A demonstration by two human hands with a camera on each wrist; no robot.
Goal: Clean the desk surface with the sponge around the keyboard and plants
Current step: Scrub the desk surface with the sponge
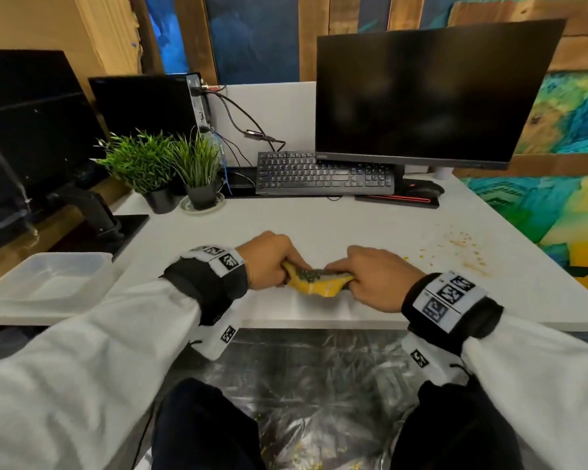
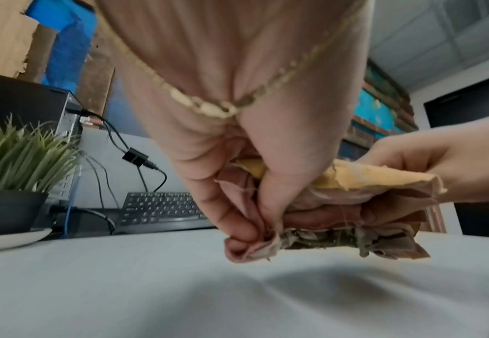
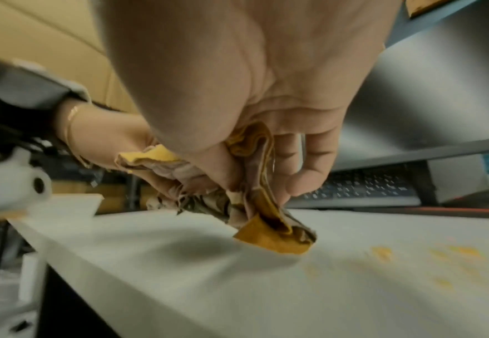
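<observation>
A yellow sponge [image 1: 314, 283] with a dark scouring side is squeezed between both hands just above the white desk [image 1: 319, 228], near its front edge. My left hand [image 1: 269, 262] grips its left end, fingers curled round it [image 2: 269, 205]. My right hand [image 1: 364, 273] pinches the right end [image 3: 269, 224], which hangs folded over the desk. Yellow crumbs and a brownish smear [image 1: 465, 249] lie on the desk to the right. The black keyboard [image 1: 325, 174] sits at the back under the monitor. Two potted plants [image 1: 163, 164] stand at the back left.
A large monitor [image 1: 431, 89] stands at the back right, with a mouse [image 1: 425, 188] on a dark pad. A computer tower [image 1: 143, 103] with cables is at the back left. A clear plastic tub [image 1: 48, 276] sits at the left front. Crinkled plastic sheeting [image 1: 319, 385] covers the floor below.
</observation>
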